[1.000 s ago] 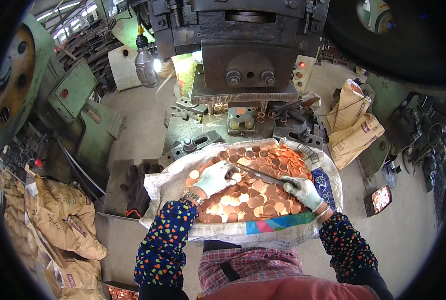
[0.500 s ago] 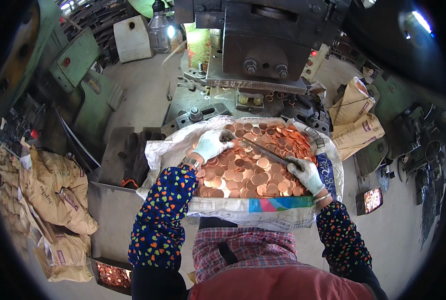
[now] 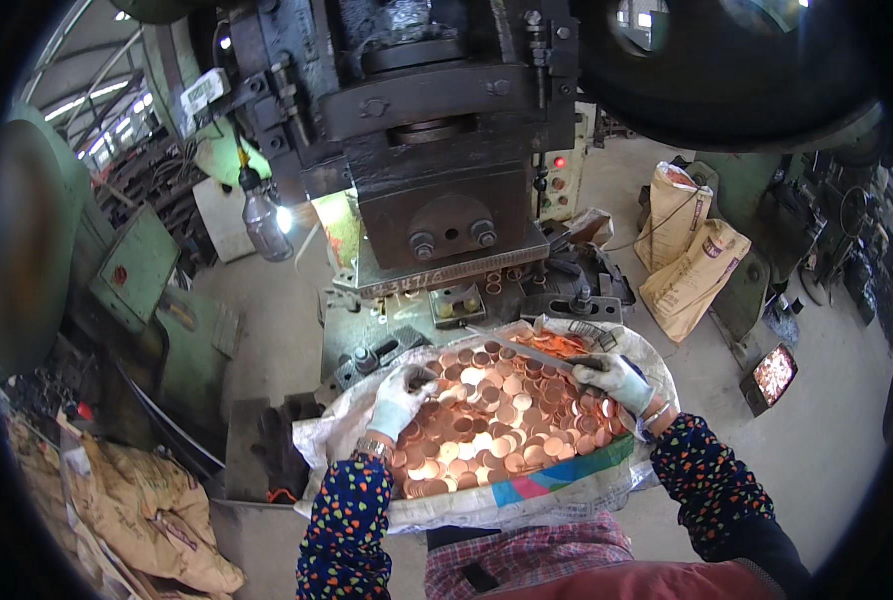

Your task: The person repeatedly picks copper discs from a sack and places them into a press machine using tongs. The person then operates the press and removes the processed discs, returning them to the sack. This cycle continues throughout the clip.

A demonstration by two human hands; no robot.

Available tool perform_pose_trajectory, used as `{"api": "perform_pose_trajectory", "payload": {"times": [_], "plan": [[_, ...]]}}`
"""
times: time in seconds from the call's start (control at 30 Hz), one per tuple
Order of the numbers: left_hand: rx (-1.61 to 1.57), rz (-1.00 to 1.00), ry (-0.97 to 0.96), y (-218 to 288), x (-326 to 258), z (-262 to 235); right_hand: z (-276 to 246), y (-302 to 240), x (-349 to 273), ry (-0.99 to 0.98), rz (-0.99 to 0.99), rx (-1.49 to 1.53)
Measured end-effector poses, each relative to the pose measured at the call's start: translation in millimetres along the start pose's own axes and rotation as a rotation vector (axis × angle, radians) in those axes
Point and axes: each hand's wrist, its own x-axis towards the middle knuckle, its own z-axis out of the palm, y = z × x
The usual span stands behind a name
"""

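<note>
A heap of round copper discs [image 3: 497, 425] lies on a white woven sack [image 3: 447, 508] spread in front of me. At the heap's left side is my left hand [image 3: 403, 402] in a pale glove, fingers curled together; whatever sits between the fingertips is too small to make out. Over the right side, my gloved right hand [image 3: 617, 382] grips a long thin metal tool, like tweezers [image 3: 532, 352]. Its tip reaches past the heap's back edge toward the small die block [image 3: 455, 305] beneath the press head [image 3: 452, 215].
Bolted clamps [image 3: 367, 360] flank the die on the press bed. A lit lamp [image 3: 267, 222] hangs at the left. Paper sacks stand at the right [image 3: 697, 278] and lower left [image 3: 157, 500]. A small bin of discs [image 3: 771, 378] is at the right.
The view has tilted up toward the press. The tool's tip has moved from above the discs to the heap's back edge. My left hand has drawn back to the heap's left side.
</note>
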Motion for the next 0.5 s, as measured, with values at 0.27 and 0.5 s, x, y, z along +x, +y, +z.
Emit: {"api": "perform_pose_trajectory", "payload": {"times": [0.27,0.5], "plan": [[-0.487,-0.234,0.049,5,12,-1,-36,-37,75,0.313,-0.473,-1.053],[-0.627,-0.171,0.067,23,57,-17,-21,-57,137,0.342,-0.626,-1.411]]}}
